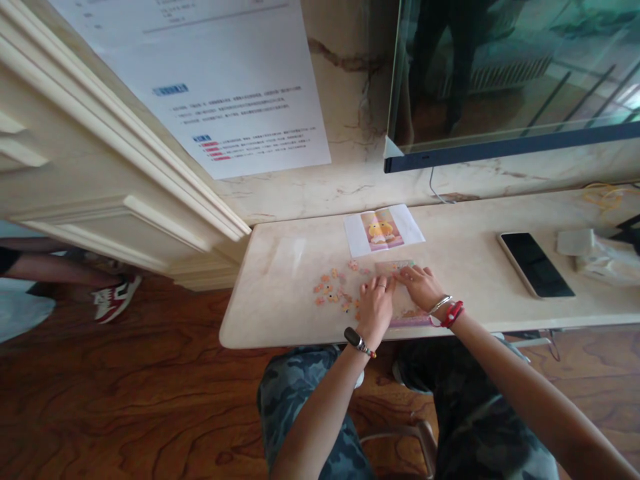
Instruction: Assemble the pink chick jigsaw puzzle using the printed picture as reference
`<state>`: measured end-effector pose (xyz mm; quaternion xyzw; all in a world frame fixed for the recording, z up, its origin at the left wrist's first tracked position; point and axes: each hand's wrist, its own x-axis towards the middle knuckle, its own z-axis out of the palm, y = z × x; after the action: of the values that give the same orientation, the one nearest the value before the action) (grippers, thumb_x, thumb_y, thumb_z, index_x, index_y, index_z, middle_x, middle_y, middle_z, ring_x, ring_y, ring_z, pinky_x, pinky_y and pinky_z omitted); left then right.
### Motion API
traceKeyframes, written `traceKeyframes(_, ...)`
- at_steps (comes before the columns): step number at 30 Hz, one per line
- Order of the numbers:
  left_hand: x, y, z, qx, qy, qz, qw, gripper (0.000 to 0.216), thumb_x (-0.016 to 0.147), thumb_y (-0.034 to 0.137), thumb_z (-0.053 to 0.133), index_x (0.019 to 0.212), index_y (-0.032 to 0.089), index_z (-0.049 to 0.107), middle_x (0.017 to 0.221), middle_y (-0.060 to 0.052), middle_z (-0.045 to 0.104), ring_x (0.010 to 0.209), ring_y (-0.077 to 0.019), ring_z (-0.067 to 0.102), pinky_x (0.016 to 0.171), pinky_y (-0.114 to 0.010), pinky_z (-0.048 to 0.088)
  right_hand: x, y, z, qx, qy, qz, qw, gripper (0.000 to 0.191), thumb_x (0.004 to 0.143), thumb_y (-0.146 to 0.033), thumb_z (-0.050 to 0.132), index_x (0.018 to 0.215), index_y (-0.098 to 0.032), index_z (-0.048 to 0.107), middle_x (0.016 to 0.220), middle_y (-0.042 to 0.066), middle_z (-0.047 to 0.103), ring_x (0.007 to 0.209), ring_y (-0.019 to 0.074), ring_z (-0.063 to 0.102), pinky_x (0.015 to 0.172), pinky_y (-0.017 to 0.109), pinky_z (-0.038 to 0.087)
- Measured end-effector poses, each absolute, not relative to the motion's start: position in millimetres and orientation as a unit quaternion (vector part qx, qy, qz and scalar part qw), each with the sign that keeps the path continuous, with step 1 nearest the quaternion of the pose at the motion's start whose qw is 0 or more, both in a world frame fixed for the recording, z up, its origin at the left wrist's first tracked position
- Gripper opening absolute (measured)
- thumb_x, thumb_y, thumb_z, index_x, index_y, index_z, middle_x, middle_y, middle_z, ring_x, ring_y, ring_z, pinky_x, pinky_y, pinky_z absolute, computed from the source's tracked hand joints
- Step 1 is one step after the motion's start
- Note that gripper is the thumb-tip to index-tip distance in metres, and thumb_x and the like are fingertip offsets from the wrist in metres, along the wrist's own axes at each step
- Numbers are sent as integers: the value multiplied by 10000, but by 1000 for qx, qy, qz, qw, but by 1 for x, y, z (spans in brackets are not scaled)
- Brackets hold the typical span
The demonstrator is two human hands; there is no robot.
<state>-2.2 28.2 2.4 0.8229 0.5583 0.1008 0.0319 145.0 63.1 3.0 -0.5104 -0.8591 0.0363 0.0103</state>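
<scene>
Evidently, puzzle pieces (pixel 333 291): light, thin, stiff; pinch by edges; left of puzzle board (pixel 391 269).
Left hand (pixel 375 305): fingers flat, together, at board's left edge.
Right hand (pixel 423 287): fingers bent onto board, grip unclear.

Wall sheet (pixel 210 80) carries printed lines, blue and red headings; too blurred to read.

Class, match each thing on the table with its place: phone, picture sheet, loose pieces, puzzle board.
Things:
1 phone
2 picture sheet
3 loose pieces
4 puzzle board

Places:
A under the right hand
B just left of the left hand
C on the far side of both hands
D well to the right, apart from both hands

Pairs: 1-D, 2-C, 3-B, 4-A
</scene>
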Motion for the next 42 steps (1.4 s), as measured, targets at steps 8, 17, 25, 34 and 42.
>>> traceKeyframes(8, -2, 23, 2, 816, 568, 105, 34, 419, 823, 109, 292, 1207, 247, 387, 1098, -80, 482, 972, -198, 424, 776, -355, 375, 156, 64, -1, -519, -851, 69, 28, 381, 820, -183, 364, 1155, -311, 493, 1102, 64, 503, 929, 195, 404, 743, 316, 303)
traceKeyframes(17, 0, 22, 5, 808, 577, 112, 45, 425, 820, 93, 272, 1200, 242, 391, 1172, -75, 457, 1008, -209, 406, 781, -368, 371, 158, 52, 2, -509, -859, 46, 20, 346, 805, -161, 380, 1099, -235, 548, 1106, 87, 532, 940, 207, 406, 761, 337, 280)
traceKeyframes(25, 0, 23, 2, 802, 581, 128, 53, 416, 820, 101, 285, 1199, 241, 386, 1119, -76, 478, 980, -203, 427, 776, -358, 377, 159, 59, 1, -532, -842, 65, 59, 374, 778, -132, 383, 1060, -291, 569, 1091, 40, 542, 953, 194, 407, 776, 340, 302)
traceKeyframes(34, 1, 32, 6, 786, 589, 159, 100, 360, 784, 76, 340, 1080, 228, 478, 1169, -72, 411, 1010, -200, 420, 810, -357, 379, 189, 41, -29, -542, -788, 26, 292, 325, 790, -187, 372, 1031, -207, 589, 998, 81, 550, 830, 174, 490, 749, 339, 405)
traceKeyframes(42, -66, 16, 11, 750, 590, 276, 111, 258, 807, 136, 378, 1013, 213, 514, 1033, -61, 462, 946, -148, 453, 852, -318, 386, 209, -20, -28, -577, -731, 91, 352, 271, 790, -263, 407, 971, -222, 604, 966, 62, 567, 895, 182, 545, 746, 305, 456)
